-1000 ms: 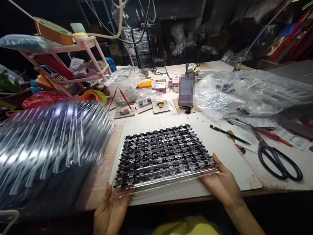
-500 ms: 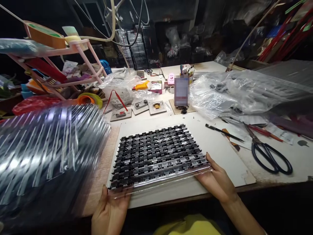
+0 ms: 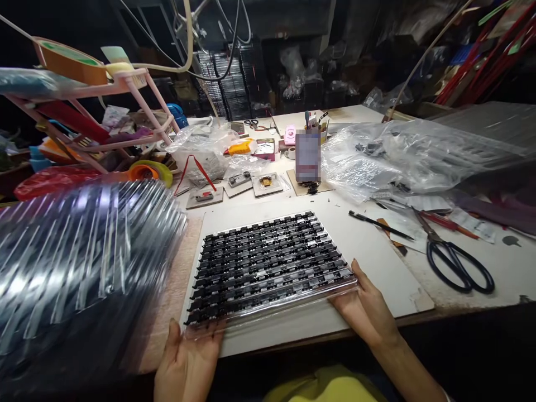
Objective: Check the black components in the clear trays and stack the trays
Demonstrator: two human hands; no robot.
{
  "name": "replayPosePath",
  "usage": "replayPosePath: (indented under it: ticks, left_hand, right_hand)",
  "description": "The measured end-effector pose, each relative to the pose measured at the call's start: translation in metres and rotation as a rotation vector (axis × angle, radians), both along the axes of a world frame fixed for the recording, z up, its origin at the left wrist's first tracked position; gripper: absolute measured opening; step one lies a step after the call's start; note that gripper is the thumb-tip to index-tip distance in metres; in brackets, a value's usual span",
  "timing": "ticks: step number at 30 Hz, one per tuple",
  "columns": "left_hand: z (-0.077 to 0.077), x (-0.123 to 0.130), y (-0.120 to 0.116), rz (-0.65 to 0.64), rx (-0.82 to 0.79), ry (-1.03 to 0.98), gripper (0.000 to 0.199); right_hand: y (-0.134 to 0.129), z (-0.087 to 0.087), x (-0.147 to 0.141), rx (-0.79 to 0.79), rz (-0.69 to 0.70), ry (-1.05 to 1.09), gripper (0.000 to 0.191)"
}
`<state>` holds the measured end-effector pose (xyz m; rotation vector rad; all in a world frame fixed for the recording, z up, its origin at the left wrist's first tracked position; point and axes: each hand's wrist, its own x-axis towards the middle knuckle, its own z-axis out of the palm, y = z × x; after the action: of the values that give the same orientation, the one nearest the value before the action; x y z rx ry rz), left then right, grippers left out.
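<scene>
A clear plastic tray (image 3: 268, 312) filled with rows of small black connector-like parts (image 3: 268, 259) is tilted over a white board (image 3: 377, 273). At its near left corner, my left hand (image 3: 188, 357) has the thumb up at the side and the fingers under the edge. My right hand (image 3: 366, 307) grips the near right corner, thumb along the side and fingers beneath. Both hands are closed on the tray; the fingertips under it are partly hidden. Every row of the tray holds black parts.
Stacked clear plastic trays (image 3: 84, 251) stand at the left. Scissors (image 3: 460, 265) and a black pen (image 3: 381, 225) lie to the right. Behind are plastic bags (image 3: 377, 151), a phone-like upright device (image 3: 307, 156), small boards with parts (image 3: 268, 184), and a pink rack (image 3: 146, 100).
The whole view has shifted slightly, so things sit a little further left. Both hands keep their hold on the tray, which stays nearly in place.
</scene>
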<state>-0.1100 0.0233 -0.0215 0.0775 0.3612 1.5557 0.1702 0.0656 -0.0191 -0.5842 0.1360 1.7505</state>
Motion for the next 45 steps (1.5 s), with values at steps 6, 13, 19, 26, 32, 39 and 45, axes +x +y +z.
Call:
replayPosePath:
  ticks: [6, 13, 19, 26, 32, 39, 45]
  left_hand:
    - [0.0, -0.002, -0.001, -0.019, 0.048, -0.017, 0.042]
    - [-0.01, -0.007, -0.003, -0.046, 0.114, -0.048, 0.043]
    - [-0.01, -0.012, -0.003, -0.022, 0.003, 0.035, 0.04]
    - [-0.005, -0.013, -0.004, -0.011, -0.117, 0.061, 0.039]
    - [-0.007, -0.018, -0.003, -0.068, -0.042, 0.072, 0.042]
    - [-0.012, -0.024, 0.0, -0.107, -0.041, 0.109, 0.043]
    - [-0.011, -0.026, 0.002, -0.168, -0.068, 0.115, 0.046]
  right_hand:
    - [-0.001, -0.003, 0.001, 0.01, 0.019, 0.018, 0.033]
    - [-0.001, -0.003, 0.0, 0.098, 0.054, -0.03, 0.034]
    - [-0.002, -0.005, -0.002, 0.129, 0.033, -0.048, 0.033]
    - [-0.003, -0.004, -0.002, 0.156, 0.023, -0.055, 0.031]
    - [-0.001, 0.002, 0.003, 0.187, 0.079, -0.069, 0.028]
    - [-0.001, -0.002, 0.009, 0.174, 0.084, -0.066, 0.026]
    - [0.0, -0.002, 0.007, 0.168, 0.082, -0.066, 0.026]
